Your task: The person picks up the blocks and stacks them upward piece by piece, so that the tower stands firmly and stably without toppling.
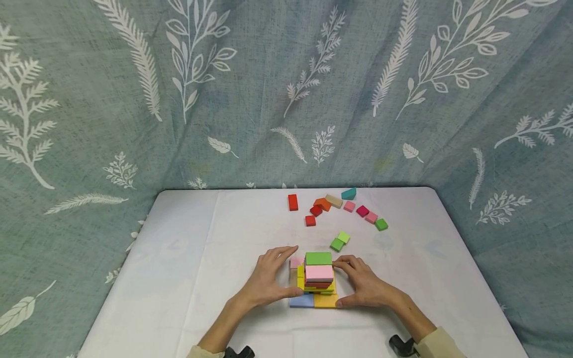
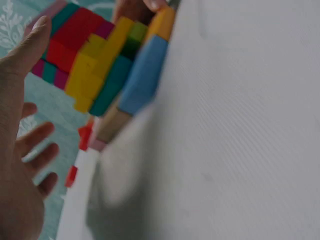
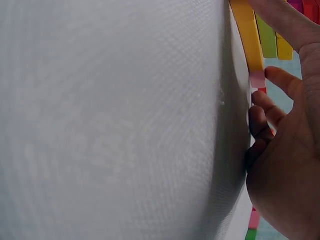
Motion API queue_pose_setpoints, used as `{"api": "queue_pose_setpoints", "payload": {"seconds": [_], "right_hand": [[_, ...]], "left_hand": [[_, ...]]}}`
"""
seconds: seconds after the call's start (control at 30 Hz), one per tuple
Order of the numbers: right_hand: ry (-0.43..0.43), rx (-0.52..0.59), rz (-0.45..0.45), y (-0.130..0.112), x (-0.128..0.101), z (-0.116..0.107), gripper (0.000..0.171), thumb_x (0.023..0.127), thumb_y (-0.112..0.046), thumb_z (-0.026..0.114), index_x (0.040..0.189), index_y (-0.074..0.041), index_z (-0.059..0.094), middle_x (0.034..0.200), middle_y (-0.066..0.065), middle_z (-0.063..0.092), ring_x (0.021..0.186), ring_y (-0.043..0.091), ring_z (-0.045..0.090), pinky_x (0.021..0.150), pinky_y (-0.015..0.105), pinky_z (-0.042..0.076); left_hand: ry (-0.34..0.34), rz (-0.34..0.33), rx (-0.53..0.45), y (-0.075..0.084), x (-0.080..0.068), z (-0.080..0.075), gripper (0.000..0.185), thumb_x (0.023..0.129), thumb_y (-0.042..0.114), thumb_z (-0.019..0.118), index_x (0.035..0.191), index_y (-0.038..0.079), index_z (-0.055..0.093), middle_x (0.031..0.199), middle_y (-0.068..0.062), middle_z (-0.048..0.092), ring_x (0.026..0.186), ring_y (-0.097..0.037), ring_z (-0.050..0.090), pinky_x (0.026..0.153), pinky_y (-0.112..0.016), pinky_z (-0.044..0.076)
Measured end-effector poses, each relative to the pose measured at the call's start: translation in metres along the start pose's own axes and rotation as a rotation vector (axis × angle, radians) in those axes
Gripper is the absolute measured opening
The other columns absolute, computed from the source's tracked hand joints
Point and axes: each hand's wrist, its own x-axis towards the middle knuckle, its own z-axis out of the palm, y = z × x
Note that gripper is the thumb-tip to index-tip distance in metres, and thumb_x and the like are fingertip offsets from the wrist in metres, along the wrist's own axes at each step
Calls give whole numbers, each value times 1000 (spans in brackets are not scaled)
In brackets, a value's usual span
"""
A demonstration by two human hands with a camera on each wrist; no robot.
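A layered stack of coloured wooden blocks (image 1: 319, 273) stands upright on a base of flat blue (image 1: 302, 301) and orange-yellow (image 1: 325, 301) blocks. Green and pink pieces show on its upper part, with yellow and teal (image 2: 111, 85) ones lower down. To its left, my left hand (image 1: 268, 278) spreads its thumb and fingers without gripping; the thumb tip is near the stack. My right hand (image 1: 364, 283) is at the right side, thumb by the front corner of the orange-yellow block and forefinger towards the back. Its fingers are loosely bent and seem to touch the base's edge.
Behind the stack lie two green blocks (image 1: 337, 243). Farther back are scattered red (image 1: 293, 202), orange (image 1: 322, 204), tan (image 1: 334, 201), teal (image 1: 348, 194) and pink (image 1: 349, 206) blocks. The white-covered table (image 1: 215, 278) meets a leaf-patterned curtain (image 1: 250, 99) at its far edge.
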Motion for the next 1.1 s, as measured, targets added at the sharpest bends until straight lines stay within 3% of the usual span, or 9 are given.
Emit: {"api": "queue_pose_setpoints", "payload": {"seconds": [0.13, 0.27, 0.47, 0.57, 0.67, 0.77, 0.87, 1.1], "right_hand": [[3, 9, -6, -1, -1, -1, 93, 68, -66, 82, 146, -30, 47, 146, -2, 37, 132, 26, 36, 111, 61, 31], [6, 1, -3, -2, -1, -1, 94, 68, -67, 83, 146, -29, 46, 146, 0, 38, 133, 27, 36, 111, 61, 31], [-52, 79, 57, -3, 0, -8, 96, 71, -63, 82, 152, -36, 38, 148, -2, 36, 131, 25, 38, 108, 57, 39], [-66, 182, 69, 0, 3, -21, 89, 79, -53, 81, 154, -36, 36, 143, -1, 42, 117, 21, 46, 94, 44, 48], [3, 211, 43, 7, 7, -40, 70, 88, -42, 76, 150, -27, 47, 134, 3, 51, 100, 18, 51, 78, 31, 47], [115, 154, 33, 17, 13, -56, 53, 93, -31, 74, 141, -17, 58, 128, 8, 55, 91, 16, 54, 71, 27, 47], [173, 85, 45, 25, 25, -67, 47, 94, -19, 73, 139, -15, 60, 129, 11, 55, 92, 16, 54, 75, 29, 50], [139, -44, 38, 37, 56, -70, 54, 95, -9, 68, 147, -16, 53, 130, 13, 52, 98, 20, 54, 84, 38, 51]], "left_hand": [[-156, -75, 36, -19, -12, 9, 108, 72, 73, 73, 158, 21, 33, 159, 1, 38, 148, -28, 30, 111, -59, 25], [-219, -69, 80, -29, -19, 13, 107, 74, 75, 70, 160, 24, 31, 163, 3, 32, 152, -28, 20, 113, -58, 19], [-233, -44, 114, -33, -21, 15, 102, 76, 74, 70, 159, 28, 31, 164, 6, 30, 153, -26, 17, 113, -57, 18], [-230, -39, 111, -33, -21, 15, 102, 76, 73, 71, 159, 28, 33, 164, 6, 30, 153, -27, 17, 113, -58, 17], [-240, -40, 107, -33, -20, 16, 101, 77, 74, 70, 159, 28, 33, 164, 7, 30, 153, -26, 16, 113, -57, 17], [-258, -38, 110, -33, -19, 17, 101, 77, 76, 68, 159, 29, 32, 164, 7, 29, 153, -26, 16, 114, -57, 17], [-258, -32, 109, -31, -19, 16, 100, 77, 75, 69, 158, 28, 33, 163, 5, 31, 153, -28, 17, 113, -59, 18], [-220, -8, 118, -32, -22, 14, 99, 77, 72, 70, 157, 24, 37, 161, 1, 35, 151, -32, 22, 110, -61, 21]]}}
